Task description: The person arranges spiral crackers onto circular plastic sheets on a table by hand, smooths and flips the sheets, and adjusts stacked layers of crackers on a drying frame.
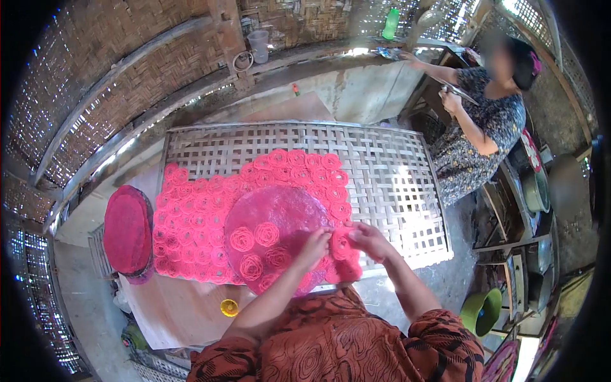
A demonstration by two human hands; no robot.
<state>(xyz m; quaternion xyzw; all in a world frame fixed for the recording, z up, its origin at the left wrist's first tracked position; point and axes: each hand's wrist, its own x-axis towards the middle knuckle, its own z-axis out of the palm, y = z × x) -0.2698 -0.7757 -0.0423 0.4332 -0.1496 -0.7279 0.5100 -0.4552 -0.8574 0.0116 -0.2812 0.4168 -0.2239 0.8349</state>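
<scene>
Woven rack (380, 167) — left hand (314, 247), right hand (372, 242) at pink coil (342, 246).

Rack (394, 159): woven slats, matt, bamboo-like. Round pink board (286, 210): glossy, wet-looking, smooth. Coiled pink pieces (197, 219): stringy, rough, matt. Bottle (391, 24): green, translucent plastic. Shirt (331, 334): patterned cloth, matt. Tabletop (168, 315): wood-like, smooth.

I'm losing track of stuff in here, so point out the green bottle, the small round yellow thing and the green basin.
Green bottle (391, 25): head view, middle of its body.
Small round yellow thing (229, 308): head view, its middle.
Green basin (471, 309): head view, its wall.
</scene>
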